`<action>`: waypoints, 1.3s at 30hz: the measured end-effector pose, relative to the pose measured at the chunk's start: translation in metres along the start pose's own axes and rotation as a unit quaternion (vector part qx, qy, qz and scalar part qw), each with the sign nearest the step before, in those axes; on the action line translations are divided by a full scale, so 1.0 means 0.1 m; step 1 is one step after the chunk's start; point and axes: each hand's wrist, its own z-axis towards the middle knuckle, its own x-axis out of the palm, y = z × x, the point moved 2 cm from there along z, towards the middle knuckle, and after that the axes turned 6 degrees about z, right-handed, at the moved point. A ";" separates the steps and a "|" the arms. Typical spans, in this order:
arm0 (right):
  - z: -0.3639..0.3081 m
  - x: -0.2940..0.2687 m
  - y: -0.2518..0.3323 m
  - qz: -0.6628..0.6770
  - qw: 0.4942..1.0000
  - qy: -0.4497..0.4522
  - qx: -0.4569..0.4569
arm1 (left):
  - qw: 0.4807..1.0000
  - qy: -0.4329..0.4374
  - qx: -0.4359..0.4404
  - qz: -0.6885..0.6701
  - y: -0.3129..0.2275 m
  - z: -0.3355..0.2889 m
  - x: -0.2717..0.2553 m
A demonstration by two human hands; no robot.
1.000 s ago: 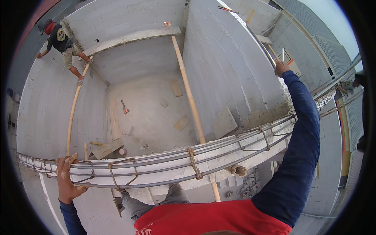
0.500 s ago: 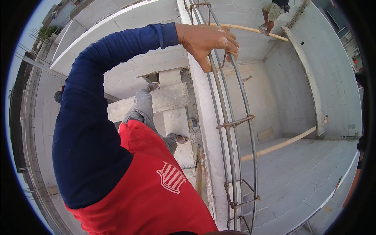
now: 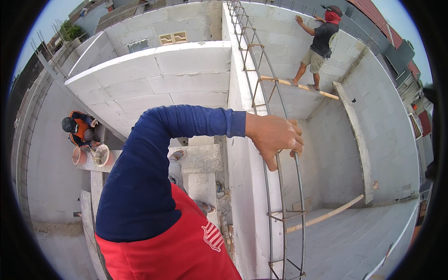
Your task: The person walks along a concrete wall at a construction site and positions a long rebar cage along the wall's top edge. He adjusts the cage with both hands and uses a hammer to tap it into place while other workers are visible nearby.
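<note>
My left hand (image 3: 276, 137), in a navy sleeve, reaches across from the left with its fingers curled over the bars of a long steel rebar cage (image 3: 284, 218). The cage has several lengthwise rods joined by bent wire stirrups. It runs along the white block wall (image 3: 252, 186), from the far end down to the lower edge of the picture. My right hand is out of sight.
Planks (image 3: 200, 158) lie below on the left of the wall, under my feet. A co-worker (image 3: 322, 46) stands on a bamboo pole (image 3: 298, 87) at the far right. Another person (image 3: 81, 128) crouches at the left beside buckets (image 3: 103, 156). A deep walled space drops on the right.
The view has tilted up, bringing the far walls and both co-workers more fully into sight. My left hand stays on the rebar cage and appears lower in the picture.
</note>
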 end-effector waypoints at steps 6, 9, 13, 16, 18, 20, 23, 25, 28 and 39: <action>-0.01 -0.41 1.76 0.082 0.995 -0.022 -0.055 | 0.991 -0.100 0.067 -0.064 0.12 -0.09 0.13; -0.10 -0.54 2.81 0.119 0.989 -0.026 -0.080 | 0.959 -0.212 0.161 -0.096 0.19 -0.12 0.14; -0.31 -0.53 4.33 0.159 0.981 -0.014 -0.106 | 0.878 -0.352 0.204 -0.252 0.34 -0.21 -0.01; -0.49 -0.35 5.47 0.183 0.976 0.012 -0.118 | 0.818 -0.432 0.142 -0.352 0.76 -0.57 -0.25; -0.58 -0.15 6.20 0.197 0.972 0.045 -0.116 | 0.788 -0.450 0.070 -0.413 1.15 -0.94 -0.48; -0.67 0.09 6.86 0.218 0.966 0.082 -0.110 | 0.757 -0.455 -0.002 -0.470 1.75 -1.42 -0.71; -0.78 0.50 7.75 0.250 0.951 0.154 -0.099 | 0.765 -0.429 -0.118 -0.466 2.53 -2.13 -0.97; -0.83 0.84 8.30 0.279 0.935 0.195 -0.103 | 0.764 -0.418 -0.181 -0.457 2.91 -2.52 -1.11; -0.87 1.44 9.10 0.264 0.918 0.251 -0.156 | 0.747 -0.389 -0.235 -0.486 3.28 -2.92 -1.24; -1.21 3.08 10.86 0.154 0.761 0.264 -0.571 | 0.517 -0.415 -0.381 -0.644 4.45 -3.37 -1.28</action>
